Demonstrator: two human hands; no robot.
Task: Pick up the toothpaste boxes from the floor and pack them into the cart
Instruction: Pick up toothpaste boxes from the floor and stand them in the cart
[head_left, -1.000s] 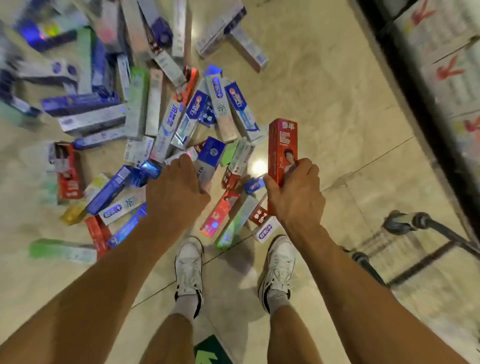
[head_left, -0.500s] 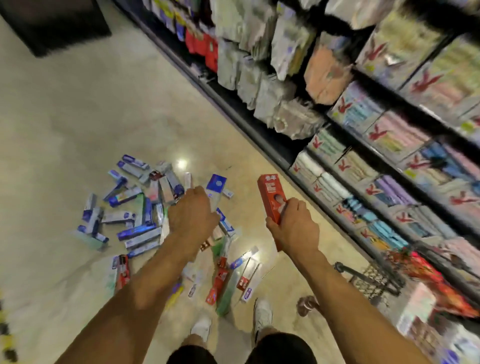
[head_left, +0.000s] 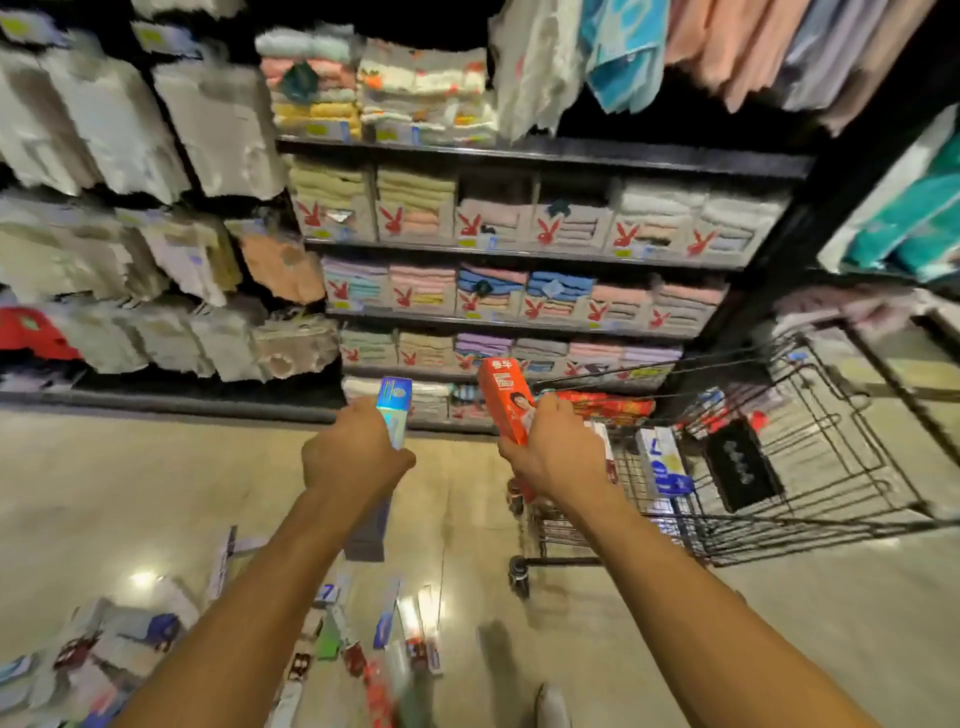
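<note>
My right hand (head_left: 558, 454) grips a red toothpaste box (head_left: 505, 397), held upright just left of the black wire cart (head_left: 810, 457). My left hand (head_left: 353, 452) grips a blue and silver toothpaste box (head_left: 396, 410), also upright, further left over the floor. Both hands are raised at about the same height. Several toothpaste boxes (head_left: 660, 460) lie inside the cart. A scattered pile of toothpaste boxes (head_left: 332, 629) covers the floor at the lower left, partly hidden by my left forearm.
Dark store shelves (head_left: 519, 244) stacked with folded towels stand straight ahead, close behind the cart. Packaged goods hang at the left (head_left: 156, 249). The cart's wheel (head_left: 518, 571) rests on the glossy beige floor. My shoe (head_left: 553, 706) shows at the bottom.
I have risen from the floor pile and turned right toward the cart. Both hands came up, each carrying a box; the left hand's blue box is now visible.
</note>
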